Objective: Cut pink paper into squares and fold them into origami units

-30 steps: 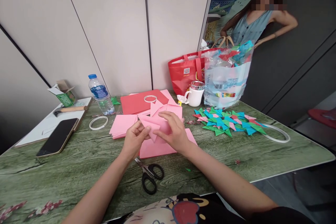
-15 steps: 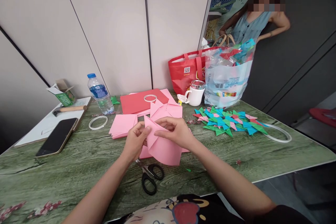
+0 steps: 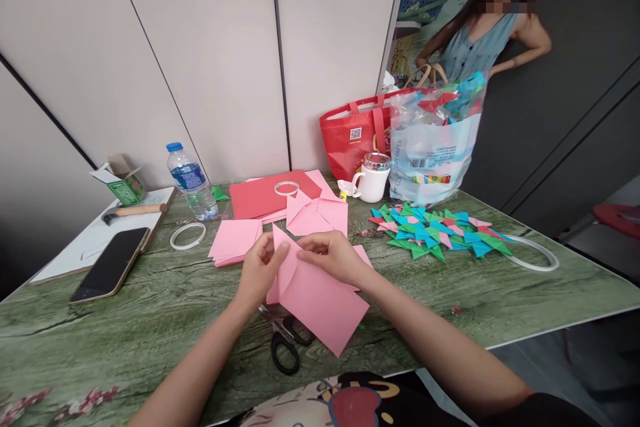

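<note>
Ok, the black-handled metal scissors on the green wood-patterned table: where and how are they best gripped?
The black-handled metal scissors are probably best taken by the nearer black finger loop, coming from the near side, slightly left. That loop lies uncovered; the grey blades point away, and the folded pink paper hides part of the other loop.

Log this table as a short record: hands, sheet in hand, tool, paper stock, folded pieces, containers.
Hands: left hand and right hand both pinch one pink sheet
Sheet in hand: one side folded over; lower part hides some of the scissors
Tool: scissors, black handles toward the person
Paper stock: pink squares, stacked; red sheet farther back
Folded pieces: multicolored pile, right side
Containers: bottle, blue-capped; white mug
</note>
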`<state>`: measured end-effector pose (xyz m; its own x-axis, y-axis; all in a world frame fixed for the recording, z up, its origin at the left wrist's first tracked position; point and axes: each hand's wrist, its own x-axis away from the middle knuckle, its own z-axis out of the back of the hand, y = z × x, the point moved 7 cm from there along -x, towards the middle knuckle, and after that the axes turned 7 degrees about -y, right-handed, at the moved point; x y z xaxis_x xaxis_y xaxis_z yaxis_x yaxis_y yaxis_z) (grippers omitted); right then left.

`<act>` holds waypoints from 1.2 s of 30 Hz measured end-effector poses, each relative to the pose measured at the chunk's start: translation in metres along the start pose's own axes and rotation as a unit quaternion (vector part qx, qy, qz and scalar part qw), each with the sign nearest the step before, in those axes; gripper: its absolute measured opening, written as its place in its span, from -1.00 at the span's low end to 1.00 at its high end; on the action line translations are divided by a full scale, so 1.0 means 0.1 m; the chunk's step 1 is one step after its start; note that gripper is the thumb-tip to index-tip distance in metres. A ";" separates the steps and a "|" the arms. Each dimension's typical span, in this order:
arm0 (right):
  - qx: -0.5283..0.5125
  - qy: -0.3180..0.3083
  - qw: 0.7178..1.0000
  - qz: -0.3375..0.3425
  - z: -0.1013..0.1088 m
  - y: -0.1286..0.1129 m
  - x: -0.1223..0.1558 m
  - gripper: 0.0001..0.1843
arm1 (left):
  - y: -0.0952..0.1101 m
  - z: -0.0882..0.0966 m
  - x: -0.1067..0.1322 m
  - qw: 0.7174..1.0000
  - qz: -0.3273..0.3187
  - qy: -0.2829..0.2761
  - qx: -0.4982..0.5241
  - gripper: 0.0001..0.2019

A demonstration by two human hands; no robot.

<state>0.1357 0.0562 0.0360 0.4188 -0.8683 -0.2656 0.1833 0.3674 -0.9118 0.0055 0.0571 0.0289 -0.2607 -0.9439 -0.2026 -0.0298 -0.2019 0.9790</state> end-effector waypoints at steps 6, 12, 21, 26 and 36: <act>0.002 -0.006 1.000 0.004 0.01 0.00 -0.01 -0.77 | 0.01 0.03 -0.02 0.999 0.019 -0.028 0.028 -0.73; -0.025 -0.010 1.000 0.004 -0.01 0.04 -0.02 -0.75 | -0.11 0.02 -0.02 0.997 0.048 -0.013 0.053 -0.69; -0.007 -0.013 1.000 0.008 0.00 0.04 -0.02 -0.75 | 0.02 0.03 -0.04 0.999 0.006 -0.026 0.037 -0.71; 0.002 -0.002 1.000 0.012 0.02 0.00 0.00 -0.76 | -0.02 0.04 -0.03 0.998 0.016 -0.025 0.059 -0.75; 0.003 -0.024 0.999 0.030 0.02 -0.11 0.03 -0.77 | 0.00 0.04 -0.01 0.997 0.003 -0.013 0.071 -0.80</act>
<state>0.1363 0.0503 0.0459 0.4706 -0.8281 -0.3046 0.1621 0.4205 -0.8927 0.0018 0.0593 0.0297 -0.2864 -0.9375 -0.1977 -0.1633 -0.1556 0.9742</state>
